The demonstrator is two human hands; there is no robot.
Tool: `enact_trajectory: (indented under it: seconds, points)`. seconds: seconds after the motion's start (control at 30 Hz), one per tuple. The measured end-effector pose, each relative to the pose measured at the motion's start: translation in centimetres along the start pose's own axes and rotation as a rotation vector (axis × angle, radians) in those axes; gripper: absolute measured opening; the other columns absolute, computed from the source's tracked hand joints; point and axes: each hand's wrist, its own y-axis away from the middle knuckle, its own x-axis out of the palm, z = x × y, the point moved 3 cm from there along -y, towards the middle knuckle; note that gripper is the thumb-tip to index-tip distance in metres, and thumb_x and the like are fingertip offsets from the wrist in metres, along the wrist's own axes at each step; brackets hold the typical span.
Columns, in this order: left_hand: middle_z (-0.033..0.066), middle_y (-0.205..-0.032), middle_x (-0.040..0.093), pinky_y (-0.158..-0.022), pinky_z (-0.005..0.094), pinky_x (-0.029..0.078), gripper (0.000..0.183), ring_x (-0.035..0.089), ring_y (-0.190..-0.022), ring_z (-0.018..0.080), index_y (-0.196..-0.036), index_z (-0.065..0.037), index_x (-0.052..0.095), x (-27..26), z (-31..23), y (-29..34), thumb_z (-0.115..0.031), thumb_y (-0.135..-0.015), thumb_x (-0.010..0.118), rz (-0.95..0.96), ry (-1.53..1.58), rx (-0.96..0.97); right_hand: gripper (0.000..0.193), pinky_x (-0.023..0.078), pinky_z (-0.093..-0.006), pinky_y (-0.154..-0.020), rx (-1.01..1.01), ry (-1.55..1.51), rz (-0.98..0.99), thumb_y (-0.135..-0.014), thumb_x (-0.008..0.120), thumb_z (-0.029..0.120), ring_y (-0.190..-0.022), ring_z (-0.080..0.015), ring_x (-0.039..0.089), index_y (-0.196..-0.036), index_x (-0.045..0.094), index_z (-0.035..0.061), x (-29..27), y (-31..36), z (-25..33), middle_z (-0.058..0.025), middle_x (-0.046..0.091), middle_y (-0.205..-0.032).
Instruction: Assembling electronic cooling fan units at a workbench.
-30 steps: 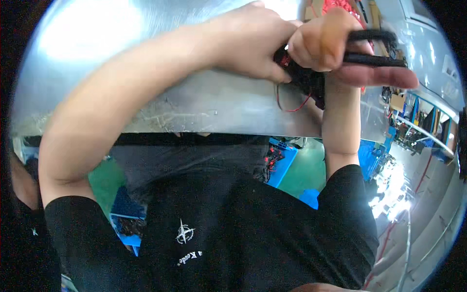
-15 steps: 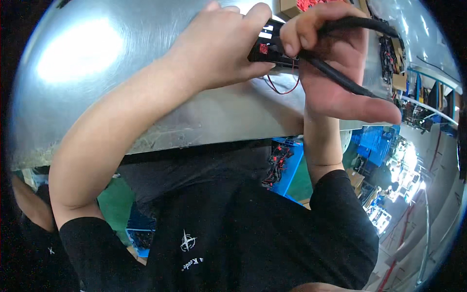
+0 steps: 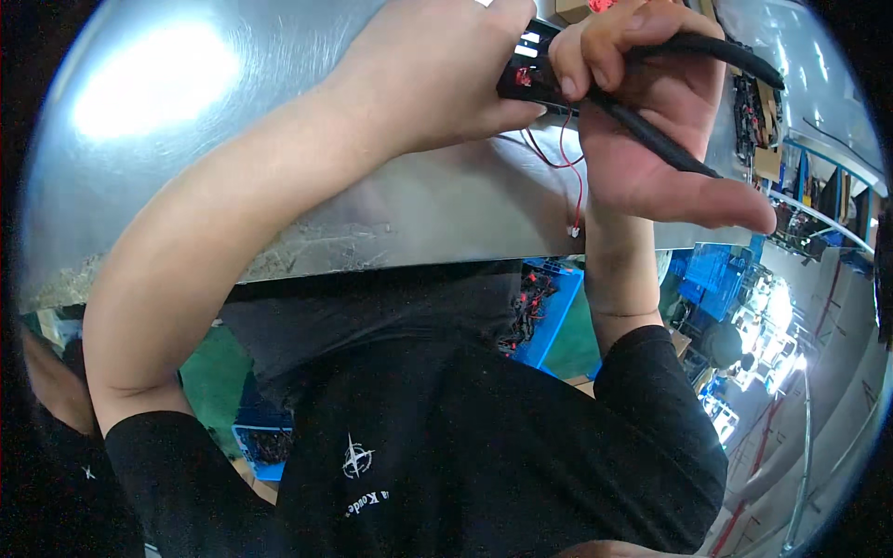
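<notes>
My left hand [image 3: 446,79] grips a black casing [image 3: 547,95] from its left side, near the top of the view. White labels and a small red part [image 3: 524,76] show on the casing. Thin red and black wires [image 3: 579,177] hang below it, and a small white connector [image 3: 575,231] lies at the end near the table edge. My right hand [image 3: 642,121], palm turned up, has its fingers curled around pliers [image 3: 656,139] with two spread black handles. The pliers' jaws are hidden by the fingers and lie close to the casing.
The metal table [image 3: 446,214] ends just in front of my body. Below it stands a blue crate [image 3: 553,321] of black and red parts, with another blue crate [image 3: 268,456] at lower left. Dark parts and cardboard [image 3: 758,121] lie at the right. Another person's arm [image 3: 56,377] shows at far left.
Both hands have shifted slightly right with the casing and the pliers. The wires have swung down, and their white connector has come into sight.
</notes>
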Motion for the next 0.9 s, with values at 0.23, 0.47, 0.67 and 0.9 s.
enact_trajectory:
  seconds: [0.23, 0.47, 0.67, 0.9]
  points:
    - [0.0220, -0.073, 0.067, -0.076, 0.0489, 0.052, 0.053, 0.068, -0.074, 0.0436, -0.095, 0.000, 0.057, -0.6, -0.4, -0.2, -0.045, -0.082, 0.080, 0.023, -0.017, -0.006, 0.117, 0.044, -0.0311, -0.066, -0.058, 0.067, 0.063, -0.058, 0.036, 0.110, -0.072, -0.0133, 0.043, -0.111, 0.043, 0.0052, 1.1, 0.2, 0.5, -0.0050, 0.043, -0.090]
    - [0.0223, -0.074, 0.068, -0.076, 0.0489, 0.053, 0.051, 0.068, -0.074, 0.0436, -0.094, 0.001, 0.058, -0.6, -0.1, 0.2, -0.042, -0.080, 0.081, 0.017, -0.005, -0.027, 0.132, 0.042, -0.0377, -0.075, 0.013, 0.224, 0.439, -0.060, 0.044, 0.108, -0.080, -0.0238, 0.049, -0.128, 0.051, -0.0038, -1.2, -1.1, 1.3, -0.0125, 0.050, -0.094]
    - [0.0225, -0.074, 0.068, -0.077, 0.0485, 0.054, 0.050, 0.069, -0.075, 0.0436, -0.094, 0.002, 0.059, -1.8, -0.8, -0.9, -0.041, -0.079, 0.081, 0.085, 0.013, -0.054, 0.131, 0.042, -0.0385, -0.076, 0.007, 0.286, 0.405, -0.061, 0.037, 0.110, -0.079, -0.0239, 0.050, -0.128, 0.052, -0.0017, -1.2, -1.1, 1.6, -0.0124, 0.050, -0.093]
    - [0.0211, -0.071, 0.068, -0.074, 0.0484, 0.055, 0.051, 0.070, -0.071, 0.0413, -0.090, 0.002, 0.062, -0.7, -0.4, -0.2, -0.045, -0.079, 0.079, -0.047, -0.079, 0.011, 0.124, 0.041, -0.0385, -0.072, -0.062, 0.327, 0.376, -0.062, 0.030, 0.110, -0.073, -0.0223, 0.048, -0.117, 0.051, 0.0008, -1.5, -1.1, 1.2, -0.0090, 0.045, -0.084]
